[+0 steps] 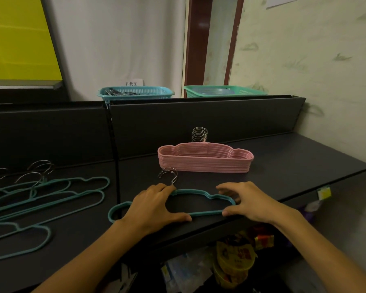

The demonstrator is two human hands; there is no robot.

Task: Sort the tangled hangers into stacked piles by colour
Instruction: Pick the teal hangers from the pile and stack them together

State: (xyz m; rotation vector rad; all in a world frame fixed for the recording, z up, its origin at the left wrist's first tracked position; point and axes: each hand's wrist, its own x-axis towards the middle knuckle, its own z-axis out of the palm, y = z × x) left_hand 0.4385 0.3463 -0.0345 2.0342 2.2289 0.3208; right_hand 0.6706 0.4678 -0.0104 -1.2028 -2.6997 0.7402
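A small stack of teal hangers [201,193] lies flat on the dark shelf top [283,161] near its front edge, metal hooks pointing away. My left hand [154,206] rests on the stack's left half, fingers by the hooks, thumb on the lower bar. My right hand [247,201] holds the stack's right end between thumb and fingers. Behind them sits a neat stack of pink hangers [205,159] with its hooks upright. A loose tangle of teal hangers [42,199] is spread on the left shelf section.
A blue basket [135,93] and a green basket [224,90] stand behind the shelf's back panel. Packaged goods [235,259] fill the shelf below the front edge. A wall runs along the right side.
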